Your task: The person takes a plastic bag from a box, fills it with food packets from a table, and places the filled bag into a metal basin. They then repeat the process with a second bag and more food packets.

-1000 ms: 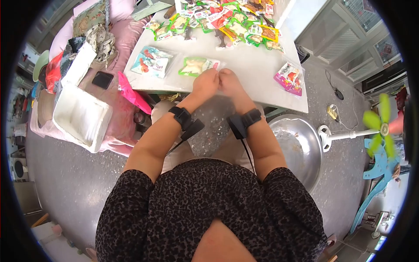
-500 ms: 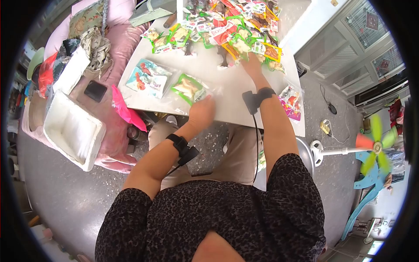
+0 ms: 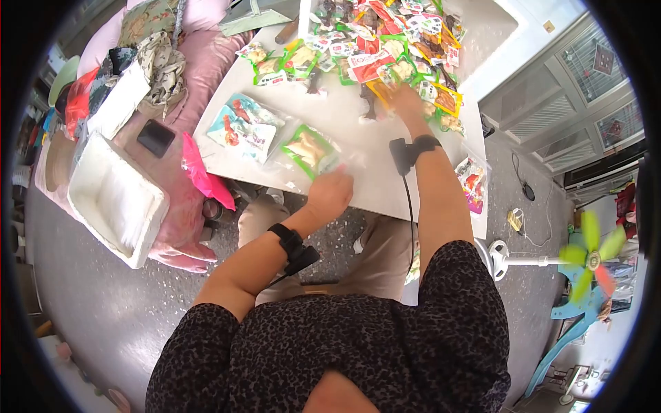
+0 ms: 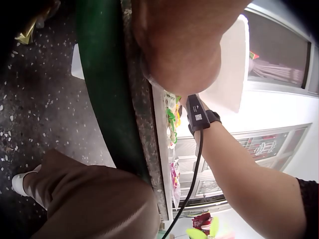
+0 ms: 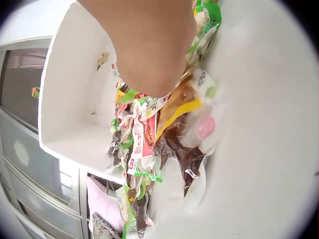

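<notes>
In the head view my left hand (image 3: 332, 192) is at the table's front edge, its fingers curled at the open-looking end of a clear plastic bag (image 3: 335, 153). A green-edged packet of pale food (image 3: 306, 149) lies inside that bag. My right hand (image 3: 407, 103) reaches over the near side of a heap of small food packets (image 3: 372, 58); its fingertips are hidden, and whether they grip a packet I cannot tell. Beside it in the right wrist view are a yellow-edged packet (image 5: 182, 115) and a dark-brown one (image 5: 185, 158).
A blue-and-white bagged packet (image 3: 242, 129) lies on the left of the table (image 3: 330, 113), a pink-and-white one (image 3: 472, 184) at its right edge. A white foam box (image 5: 75, 94) stands behind the heap. Another foam box (image 3: 117, 199) sits on the pink-covered bed.
My right hand has left my left hand and reached forward to the packet heap. The left hand stays by the bag, which has turned so the green packet lies at a slant.
</notes>
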The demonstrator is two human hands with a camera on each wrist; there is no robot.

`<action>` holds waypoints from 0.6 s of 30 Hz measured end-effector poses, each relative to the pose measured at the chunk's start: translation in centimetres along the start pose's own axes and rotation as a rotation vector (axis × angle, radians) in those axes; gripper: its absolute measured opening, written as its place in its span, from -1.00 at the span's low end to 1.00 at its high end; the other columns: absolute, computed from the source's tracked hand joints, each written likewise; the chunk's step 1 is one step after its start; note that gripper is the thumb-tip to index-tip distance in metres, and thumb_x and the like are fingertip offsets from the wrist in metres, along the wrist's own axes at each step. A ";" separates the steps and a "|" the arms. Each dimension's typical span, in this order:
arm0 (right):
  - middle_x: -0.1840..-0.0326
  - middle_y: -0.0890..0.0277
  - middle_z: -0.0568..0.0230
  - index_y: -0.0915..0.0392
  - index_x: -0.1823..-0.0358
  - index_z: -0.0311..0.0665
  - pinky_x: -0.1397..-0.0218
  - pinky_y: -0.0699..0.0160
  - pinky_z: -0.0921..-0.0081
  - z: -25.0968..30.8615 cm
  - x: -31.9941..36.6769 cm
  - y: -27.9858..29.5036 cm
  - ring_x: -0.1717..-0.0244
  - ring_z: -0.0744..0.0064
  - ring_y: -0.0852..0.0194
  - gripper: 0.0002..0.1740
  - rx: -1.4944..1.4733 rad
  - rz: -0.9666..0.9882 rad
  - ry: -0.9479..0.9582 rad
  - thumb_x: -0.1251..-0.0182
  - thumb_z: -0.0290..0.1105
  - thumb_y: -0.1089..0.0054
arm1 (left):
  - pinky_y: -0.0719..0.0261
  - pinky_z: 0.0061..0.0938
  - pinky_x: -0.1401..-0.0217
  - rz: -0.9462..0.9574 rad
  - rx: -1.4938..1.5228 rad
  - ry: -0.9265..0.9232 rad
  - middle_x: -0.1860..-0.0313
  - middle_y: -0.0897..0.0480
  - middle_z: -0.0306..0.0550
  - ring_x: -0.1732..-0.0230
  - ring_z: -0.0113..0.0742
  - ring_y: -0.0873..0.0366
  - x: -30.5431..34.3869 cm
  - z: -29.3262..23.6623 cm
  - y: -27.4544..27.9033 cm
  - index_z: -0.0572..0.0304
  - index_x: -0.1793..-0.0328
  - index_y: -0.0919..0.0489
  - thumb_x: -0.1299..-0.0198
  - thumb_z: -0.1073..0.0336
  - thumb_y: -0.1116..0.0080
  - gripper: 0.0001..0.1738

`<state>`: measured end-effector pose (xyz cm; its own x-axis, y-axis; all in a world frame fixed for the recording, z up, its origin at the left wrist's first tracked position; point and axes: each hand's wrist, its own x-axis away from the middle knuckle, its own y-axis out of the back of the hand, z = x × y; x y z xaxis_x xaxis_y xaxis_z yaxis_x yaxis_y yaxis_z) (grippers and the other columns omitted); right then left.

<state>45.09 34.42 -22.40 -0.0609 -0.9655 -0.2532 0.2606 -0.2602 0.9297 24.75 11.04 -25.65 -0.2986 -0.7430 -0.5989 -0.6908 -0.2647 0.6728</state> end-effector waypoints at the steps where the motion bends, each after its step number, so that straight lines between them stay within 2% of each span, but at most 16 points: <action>1: 0.38 -0.42 -0.05 -0.36 0.32 -0.28 0.22 -0.36 0.23 0.1 1.0 1.1 0.25 0.04 -0.40 -0.73 -0.066 -0.057 0.033 -0.12 -0.22 0.16 | -0.36 -0.23 0.41 0.013 -0.015 0.007 0.41 -0.47 0.09 0.46 -0.04 -0.42 -0.1 -0.2 0.1 0.15 0.50 -0.36 0.14 0.34 0.06 -0.92; 5: 0.48 -0.38 -0.10 -0.33 0.38 -0.35 0.33 -0.30 0.22 0.6 5.8 4.9 0.37 -0.06 -0.36 -0.73 -0.454 -0.195 0.129 -0.11 -0.24 0.10 | -0.38 -0.24 0.40 0.042 -0.043 0.052 0.39 -0.49 0.08 0.43 -0.05 -0.44 -0.1 0.1 -0.4 0.17 0.50 -0.37 0.14 0.35 0.05 -0.92; 7: 0.48 -0.38 -0.10 -0.33 0.38 -0.37 0.33 -0.29 0.24 0.7 8.5 6.4 0.37 -0.07 -0.34 -0.74 -0.540 -0.146 0.131 -0.10 -0.26 0.07 | -0.40 -0.24 0.39 0.001 -0.056 0.057 0.34 -0.51 0.12 0.42 -0.03 -0.45 0.0 0.3 -0.8 0.18 0.50 -0.38 0.13 0.36 0.04 -0.93; 8: 0.47 -0.38 -0.10 -0.33 0.38 -0.38 0.33 -0.29 0.26 0.9 10.1 6.7 0.37 -0.07 -0.33 -0.74 -0.586 -0.110 0.131 -0.10 -0.28 0.06 | -0.40 -0.24 0.38 0.049 -0.031 0.118 0.35 -0.51 0.12 0.42 -0.03 -0.45 0.4 0.2 -0.8 0.19 0.50 -0.37 0.11 0.36 0.05 -0.93; 10: 0.40 -0.38 -0.05 -0.35 0.30 -0.37 0.30 -0.31 0.29 1.6 13.8 7.4 0.35 0.01 -0.33 -0.78 -0.470 -0.169 0.312 -0.09 -0.36 0.07 | -0.39 -0.23 0.36 0.127 0.016 0.223 0.39 -0.50 0.11 0.42 -0.01 -0.45 -0.5 -0.4 0.0 0.21 0.50 -0.37 0.09 0.36 0.08 -0.92; 12: 0.34 -0.38 0.00 -0.37 0.26 -0.35 0.29 -0.32 0.31 2.8 17.8 7.9 0.32 0.06 -0.33 -0.78 -0.279 -0.268 0.522 -0.07 -0.40 0.06 | -0.39 -0.26 0.36 0.101 0.068 0.290 0.40 -0.50 0.09 0.41 -0.01 -0.45 -1.0 -1.1 0.5 0.22 0.48 -0.37 0.06 0.36 0.09 -0.91; 14: 0.32 -0.36 0.12 -0.38 0.25 -0.31 0.28 -0.35 0.34 3.4 21.3 7.6 0.30 0.14 -0.31 -0.78 -0.164 -0.343 0.655 -0.01 -0.47 0.04 | -0.38 -0.25 0.37 0.057 0.157 0.344 0.43 -0.49 0.09 0.41 0.02 -0.44 -1.5 -1.2 0.7 0.22 0.46 -0.38 0.05 0.35 0.10 -0.90; 16: 0.35 -0.33 0.17 -0.39 0.27 -0.28 0.29 -0.35 0.38 4.2 24.1 7.7 0.30 0.17 -0.29 -0.75 -0.147 -0.286 0.669 0.07 -0.51 0.03 | -0.36 -0.19 0.39 0.001 0.286 0.396 0.48 -0.49 0.10 0.42 0.08 -0.43 -1.9 -1.3 0.7 0.21 0.44 -0.39 0.05 0.35 0.12 -0.89; 18: 0.38 -0.31 0.21 -0.40 0.29 -0.26 0.30 -0.36 0.41 4.7 25.7 7.5 0.31 0.20 -0.28 -0.73 -0.113 -0.221 0.681 0.15 -0.53 0.02 | -0.35 -0.19 0.37 0.051 0.433 0.482 0.48 -0.49 0.11 0.41 0.08 -0.43 -2.3 -0.3 0.4 0.23 0.44 -0.40 0.04 0.34 0.13 -0.87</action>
<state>40.91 7.60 -20.70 0.4808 -0.6605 -0.5766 0.4120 -0.4103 0.8136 25.33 12.44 -23.85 -0.0791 -0.9673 -0.2411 -0.9166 -0.0245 0.3990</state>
